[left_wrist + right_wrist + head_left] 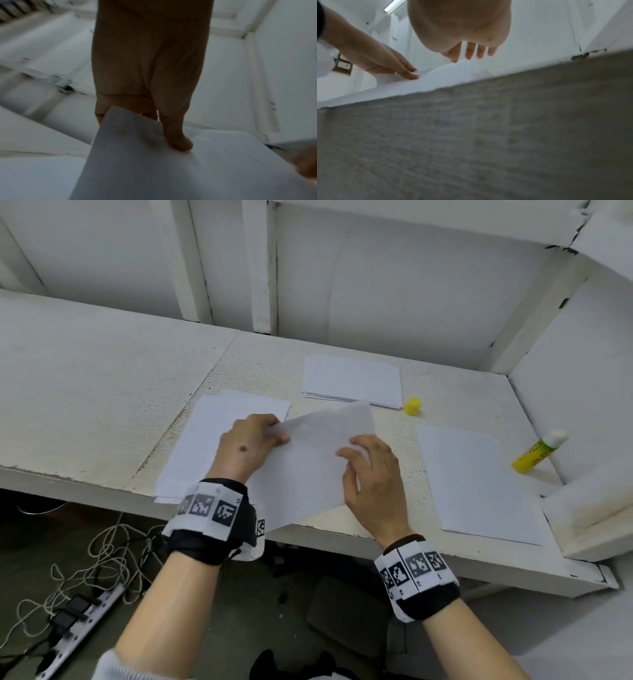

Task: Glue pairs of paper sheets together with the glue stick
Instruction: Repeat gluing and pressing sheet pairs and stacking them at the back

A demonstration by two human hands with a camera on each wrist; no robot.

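While the left hand (251,441) pinches the lifted sheet (318,457) above the table (102,392), the right hand (371,474) hovers spread; next, align it over the sheet (476,484) beside the uncapped glue stick (539,451)

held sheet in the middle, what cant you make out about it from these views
- Glue on the held sheet: none can be made out in any view; white on white, and the wrist views are blurred.
- Single sheet or glued pair: edges too thin to tell.
- Right hand contact with the sheet: unclear; the head view shows only its back.
- Left hand fingers under the sheet: hidden.
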